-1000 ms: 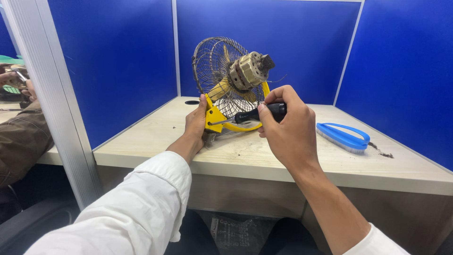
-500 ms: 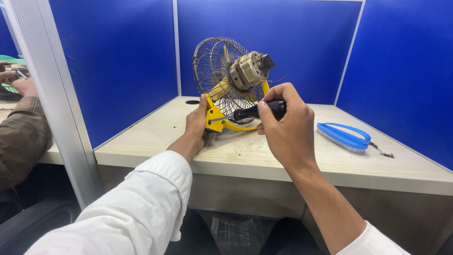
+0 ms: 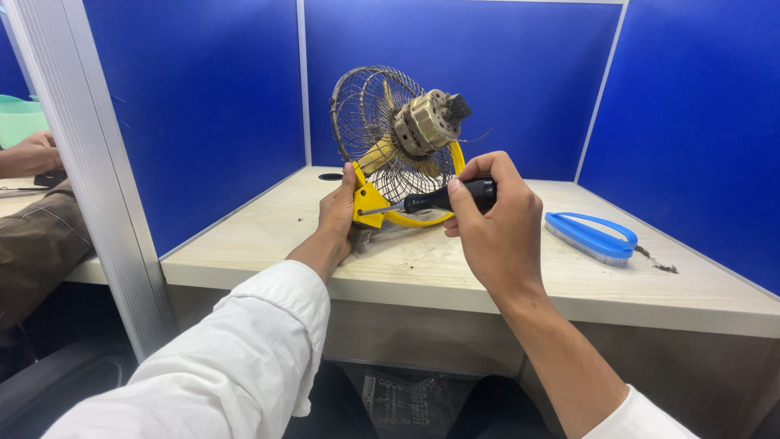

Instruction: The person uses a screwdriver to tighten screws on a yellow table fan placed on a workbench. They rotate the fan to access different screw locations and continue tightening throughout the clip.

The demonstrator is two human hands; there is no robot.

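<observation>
Right hand grips the screwdriver, tip pointing to 9 o'clock into the fan bracket; left hand clasps it. Keep the driver square, press firmly.

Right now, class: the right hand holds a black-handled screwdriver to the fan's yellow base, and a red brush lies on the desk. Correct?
Not quite: the brush is blue, as the head view shows. The right hand does hold the black-handled screwdriver to the fan's yellow base.
</observation>
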